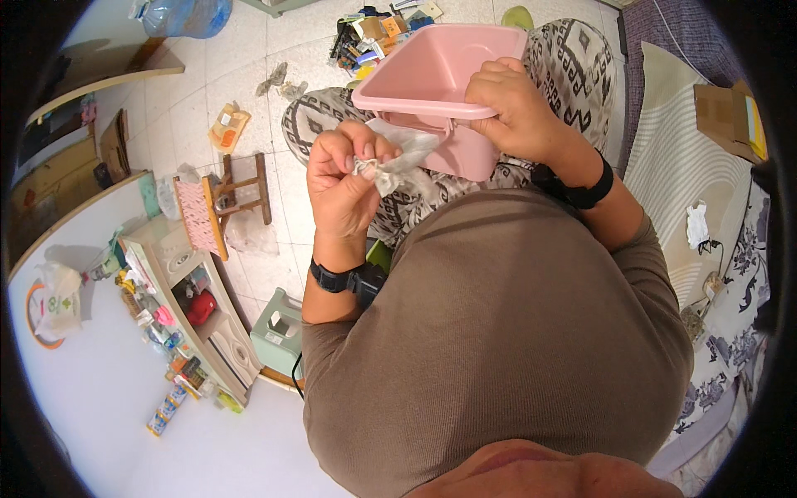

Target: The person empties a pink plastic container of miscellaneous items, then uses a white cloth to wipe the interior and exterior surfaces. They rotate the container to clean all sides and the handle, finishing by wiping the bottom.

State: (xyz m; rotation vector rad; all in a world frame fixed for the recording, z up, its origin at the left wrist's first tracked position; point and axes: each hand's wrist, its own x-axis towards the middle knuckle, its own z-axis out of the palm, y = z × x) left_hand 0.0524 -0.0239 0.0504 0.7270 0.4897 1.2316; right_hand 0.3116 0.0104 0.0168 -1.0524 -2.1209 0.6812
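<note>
My right hand (514, 109) grips the near right rim of a pink plastic bin (429, 56), which tilts over my lap with its open top facing away from me. Pinched in the fingertips of my left hand (342, 177) is a crumpled, translucent plastic bag (408, 155). It stretches across the bin's near side, and part of it hangs loose below my fingers. I cannot tell whether the bag is attached to the bin. My legs in patterned trousers (573, 62) lie beneath and beside the bin.
Beyond the bin is a pile of small boxes and items (373, 37) on the tiled floor. To the left are an overturned stool (205, 211), a torn orange packet (229, 127) and a cabinet (212, 330). A green box-like appliance (277, 336) stands nearby. A cloth-covered bed (672, 155) lies right.
</note>
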